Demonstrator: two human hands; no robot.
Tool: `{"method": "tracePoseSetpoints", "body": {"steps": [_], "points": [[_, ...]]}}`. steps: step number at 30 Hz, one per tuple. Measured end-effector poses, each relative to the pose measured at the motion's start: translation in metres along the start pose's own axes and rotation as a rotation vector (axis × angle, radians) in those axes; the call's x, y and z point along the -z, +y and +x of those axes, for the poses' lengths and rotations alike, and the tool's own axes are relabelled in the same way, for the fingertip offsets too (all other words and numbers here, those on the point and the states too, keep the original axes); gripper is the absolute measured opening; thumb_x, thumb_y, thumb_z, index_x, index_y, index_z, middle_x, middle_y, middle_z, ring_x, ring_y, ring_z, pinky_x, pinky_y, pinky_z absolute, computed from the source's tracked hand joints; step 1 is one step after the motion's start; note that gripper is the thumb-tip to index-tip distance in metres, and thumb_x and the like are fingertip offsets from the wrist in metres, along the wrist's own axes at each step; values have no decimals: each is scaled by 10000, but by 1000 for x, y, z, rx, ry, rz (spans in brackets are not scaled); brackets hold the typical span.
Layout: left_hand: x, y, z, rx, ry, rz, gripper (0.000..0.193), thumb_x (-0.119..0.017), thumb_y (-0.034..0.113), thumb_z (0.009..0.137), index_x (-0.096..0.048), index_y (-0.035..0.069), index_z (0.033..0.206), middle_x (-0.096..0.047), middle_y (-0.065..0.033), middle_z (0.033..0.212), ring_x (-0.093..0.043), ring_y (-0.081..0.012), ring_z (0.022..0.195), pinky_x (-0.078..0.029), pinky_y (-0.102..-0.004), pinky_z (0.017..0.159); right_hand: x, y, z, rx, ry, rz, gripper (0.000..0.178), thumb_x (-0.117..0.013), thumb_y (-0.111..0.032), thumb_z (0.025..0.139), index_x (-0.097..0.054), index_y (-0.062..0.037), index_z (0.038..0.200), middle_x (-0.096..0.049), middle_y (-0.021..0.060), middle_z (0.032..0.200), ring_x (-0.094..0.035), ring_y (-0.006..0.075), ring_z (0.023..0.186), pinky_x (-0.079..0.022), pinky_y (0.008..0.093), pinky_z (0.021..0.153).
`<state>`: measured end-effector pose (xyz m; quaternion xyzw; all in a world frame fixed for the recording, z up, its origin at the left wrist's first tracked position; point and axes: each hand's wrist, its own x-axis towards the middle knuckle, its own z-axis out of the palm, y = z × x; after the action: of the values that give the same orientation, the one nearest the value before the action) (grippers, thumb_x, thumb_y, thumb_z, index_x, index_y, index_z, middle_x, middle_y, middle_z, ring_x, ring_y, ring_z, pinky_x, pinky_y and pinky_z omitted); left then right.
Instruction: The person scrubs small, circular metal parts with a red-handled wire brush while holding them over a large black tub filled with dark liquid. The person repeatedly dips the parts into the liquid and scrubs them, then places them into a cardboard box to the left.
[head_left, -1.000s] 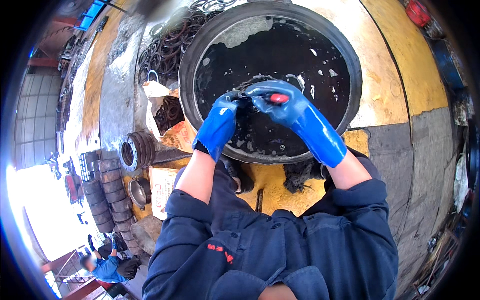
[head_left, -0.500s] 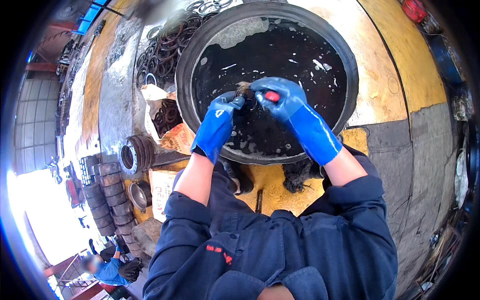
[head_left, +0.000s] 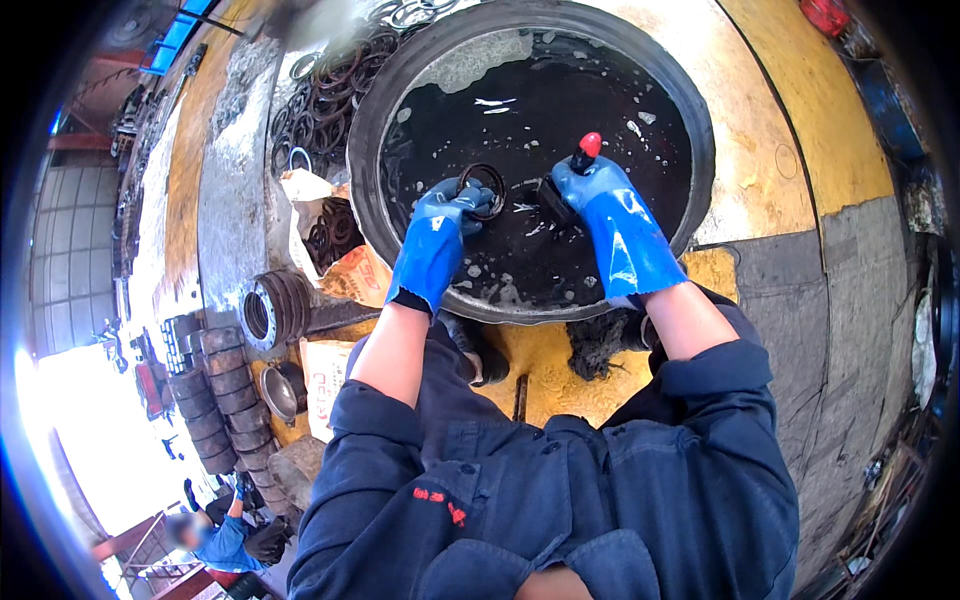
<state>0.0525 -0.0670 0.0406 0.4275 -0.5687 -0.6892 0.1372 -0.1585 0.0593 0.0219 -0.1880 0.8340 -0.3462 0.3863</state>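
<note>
Your two hands have just parted: half a second ago your right hand [head_left: 597,192] was up against your left hand [head_left: 441,212] over the basin [head_left: 366,165], and now a gap of dark liquid [head_left: 560,95] shows between them. Your left hand grasps the dark ring [head_left: 500,188] by its left side, fingers curled round it, and the ring, which was mostly covered before, now shows as an open circle above the liquid. Your right hand is clenched round what looks like a brush [head_left: 589,146]; its red end has swung to point up and away from you, while its dark head sticks out on the side toward the ring, without touching it. I'd judge that this breaks off the scrubbing for the moment and leaves the ring's face open to your view, though whether it is clean is too small to tell. The pale foam [head_left: 474,60] lies along the far side of the basin, much as it did. To your left, the heaped rings [head_left: 325,105] and the open sack [head_left: 357,275] with more rings in it look undisturbed
</note>
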Motion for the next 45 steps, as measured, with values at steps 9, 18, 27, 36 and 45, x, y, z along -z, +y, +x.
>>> {"method": "tracePoseSetpoints", "body": {"steps": [9, 18, 27, 36, 45], "points": [[-3, -13, 14, 124, -150, -311, 363, -617, 316, 1058, -663, 66, 1317, -706, -108, 1243, -691, -233, 1084, -587, -405, 949, -25, -1, 4, 78, -127, 490, 270, -705, -301, 961, -780, -83, 1100, -773, 98, 986, -722, 192, 887, -567, 333, 847], [21, -3, -10, -644, -86, 940, 379, -471, -48, 994, -655, 2, 1322, -702, -188, 1261, -672, -272, 1163, -503, -360, 1049, -11, -42, -64, 396, -236, -10, 354, -698, -402, 946, -764, -105, 1127, -789, 118, 996, -754, 283, 939, -575, 385, 846], [3, 3, -2, -145, -206, -61, 300, -493, 183, 1071, -749, 37, 1127, -740, -59, 1077, -677, -141, 999, -535, -290, 939, -8, -29, -66, 658, -97, -427, 283, -722, -368, 937, -760, -194, 1156, -764, 113, 1023, -731, 327, 951, -586, 422, 843], [4, 8, -4, 80, -69, -214, 273, -525, 200, 1070, -707, 43, 1201, -744, -78, 1107, -728, -195, 1012, -610, -368, 925, -4, -14, -41, 533, 107, -514, 256, -660, -356, 963, -733, -281, 1197, -772, 77, 1063, -738, 331, 1012, -591, 470, 854], [9, 5, -9, -197, -172, 183, 268, -510, 206, 1079, -715, 72, 1186, -747, -67, 1120, -714, -189, 1059, -596, -352, 938, -4, -24, -54, 417, -224, -49, 305, -731, -385, 930, -751, -162, 1139, -774, 115, 1008, -741, 275, 983, -563, 391, 894]]}}
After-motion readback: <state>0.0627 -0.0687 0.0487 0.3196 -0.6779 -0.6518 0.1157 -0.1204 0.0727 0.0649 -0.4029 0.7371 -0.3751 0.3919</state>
